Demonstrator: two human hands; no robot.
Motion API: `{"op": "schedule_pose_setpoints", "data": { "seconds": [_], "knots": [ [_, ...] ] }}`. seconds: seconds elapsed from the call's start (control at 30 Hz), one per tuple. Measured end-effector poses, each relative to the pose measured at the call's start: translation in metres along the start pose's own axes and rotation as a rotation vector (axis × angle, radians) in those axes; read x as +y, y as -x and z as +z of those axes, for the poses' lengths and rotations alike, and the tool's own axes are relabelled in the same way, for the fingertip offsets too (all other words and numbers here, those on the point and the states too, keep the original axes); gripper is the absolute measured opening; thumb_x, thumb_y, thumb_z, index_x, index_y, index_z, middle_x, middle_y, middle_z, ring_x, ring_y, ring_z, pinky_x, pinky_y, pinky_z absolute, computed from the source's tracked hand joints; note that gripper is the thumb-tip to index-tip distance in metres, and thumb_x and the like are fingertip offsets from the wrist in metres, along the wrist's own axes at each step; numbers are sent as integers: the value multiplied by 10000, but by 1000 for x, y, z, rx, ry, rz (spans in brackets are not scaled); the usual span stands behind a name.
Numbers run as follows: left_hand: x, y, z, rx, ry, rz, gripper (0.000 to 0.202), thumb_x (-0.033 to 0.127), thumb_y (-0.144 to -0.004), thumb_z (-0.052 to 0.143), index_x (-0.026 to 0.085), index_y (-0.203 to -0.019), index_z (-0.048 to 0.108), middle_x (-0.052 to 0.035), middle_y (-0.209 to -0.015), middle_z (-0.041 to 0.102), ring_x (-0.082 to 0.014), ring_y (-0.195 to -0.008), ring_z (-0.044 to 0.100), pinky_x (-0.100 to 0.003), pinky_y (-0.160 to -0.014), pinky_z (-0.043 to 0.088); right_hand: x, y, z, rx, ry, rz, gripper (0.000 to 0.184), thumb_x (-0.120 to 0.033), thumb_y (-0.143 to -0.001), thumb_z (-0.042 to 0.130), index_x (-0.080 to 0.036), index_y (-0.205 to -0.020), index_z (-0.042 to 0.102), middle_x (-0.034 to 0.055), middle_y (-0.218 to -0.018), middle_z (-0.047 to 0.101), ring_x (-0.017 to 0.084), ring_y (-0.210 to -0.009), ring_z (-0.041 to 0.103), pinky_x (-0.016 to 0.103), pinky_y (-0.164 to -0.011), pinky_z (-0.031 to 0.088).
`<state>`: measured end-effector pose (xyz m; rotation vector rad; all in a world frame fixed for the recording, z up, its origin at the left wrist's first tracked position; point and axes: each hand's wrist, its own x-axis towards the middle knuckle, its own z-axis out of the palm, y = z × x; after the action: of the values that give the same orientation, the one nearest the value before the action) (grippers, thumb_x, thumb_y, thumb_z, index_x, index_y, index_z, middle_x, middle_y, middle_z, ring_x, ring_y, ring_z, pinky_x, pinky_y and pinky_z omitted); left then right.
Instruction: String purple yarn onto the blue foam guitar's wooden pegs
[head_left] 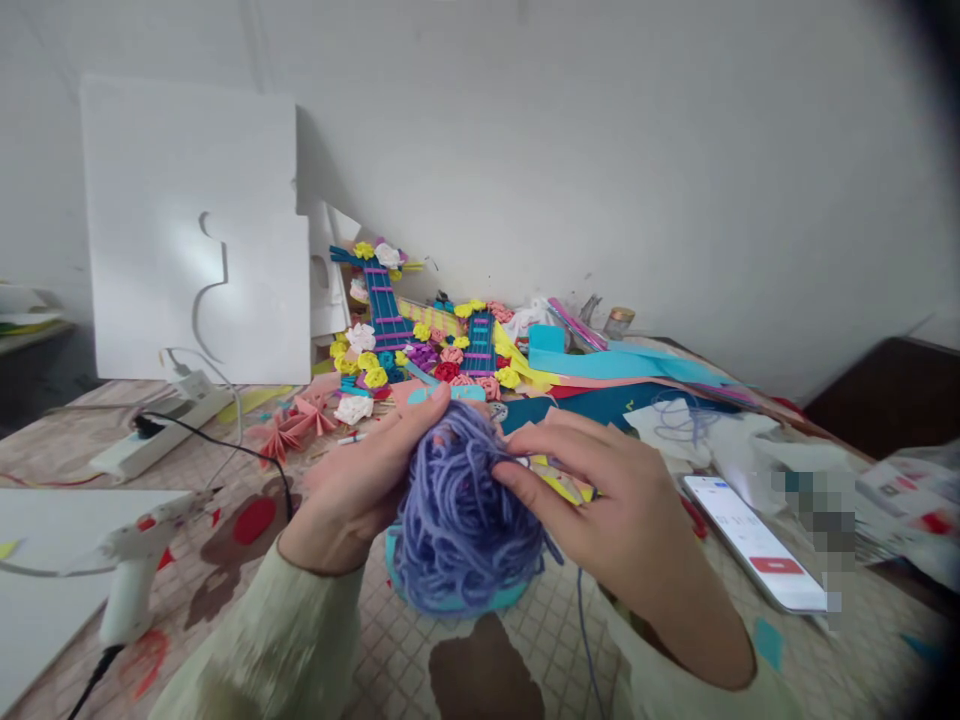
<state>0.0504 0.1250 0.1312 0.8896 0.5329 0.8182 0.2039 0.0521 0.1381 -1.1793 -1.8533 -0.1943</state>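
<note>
— Where to find the purple yarn (472, 510)?
— At centre, above the worktop (382, 660), bunched thickly over a turquoise base (491, 602), between the left hand (375, 470) and the right hand (600, 480).
— State of the right?
— Pinching strands at the upper right, thumb against fingers.
— And of the left?
— Laid along the left side, touching; fingers hidden behind. Cannot tell whether closed.
— Anything noted around?
— To the left, a glue gun (135, 560) and, farther back, a power strip (157, 435). To the right, a phone (750, 540), screen lit. Behind, paper flowers (375, 375) and a white board (180, 240), upright.
</note>
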Motion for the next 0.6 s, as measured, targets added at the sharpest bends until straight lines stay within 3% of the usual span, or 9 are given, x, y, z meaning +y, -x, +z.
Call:
{"op": "schedule_pose_setpoints", "data": {
  "seconds": [0.1,0.2,0.27,0.37,0.5,0.6],
  "knots": [
    [0,-1,1,20,-1,-50,332,453,-680,657,128,-747,647,-6,-602,636,-128,-586,601,-222,-601,480,0,0,0,14,-9,67,125,-219,-791,588,-171,-691,530,-6,-682,574,99,-645,546,204,-576,404],
    [0,1,3,-36,-32,-70,401,485,-569,715,126,-730,637,-2,-602,621,-130,-580,583,-228,-590,470,-1,1,-1,-59,-206,188,166,-214,-794,553,-171,-665,458,-25,-647,515,75,-589,493,180,-537,392],
    [0,4,5,-90,-159,-22,383,404,-518,770,136,-752,628,4,-648,627,-128,-598,577,-228,-599,458,-2,1,-3,-119,-349,259,169,-216,-822,498,-174,-669,440,-36,-627,468,64,-555,445,169,-493,361],
    [0,6,6,-117,-409,89,280,275,-579,754,156,-792,617,18,-697,613,-119,-640,561,-218,-614,430,-2,0,-7,-166,-490,342,217,-244,-864,433,-178,-657,431,-44,-575,382,67,-513,362,188,-450,294],
    [-4,2,5,19,-562,299,89,190,-656,659,162,-719,602,39,-659,559,-98,-635,515,-199,-592,388,-1,-1,-9,-148,-585,395,244,-248,-861,434,-181,-629,405,-39,-559,333,82,-515,306,220,-457,254],
    [-7,-2,5,146,-519,380,96,228,-674,646,160,-691,581,33,-650,562,-109,-644,527,-208,-600,392,-1,-1,-9,-111,-617,395,243,-243,-855,441,-181,-623,405,-34,-574,334,88,-534,309,235,-477,251]
  ]
}}
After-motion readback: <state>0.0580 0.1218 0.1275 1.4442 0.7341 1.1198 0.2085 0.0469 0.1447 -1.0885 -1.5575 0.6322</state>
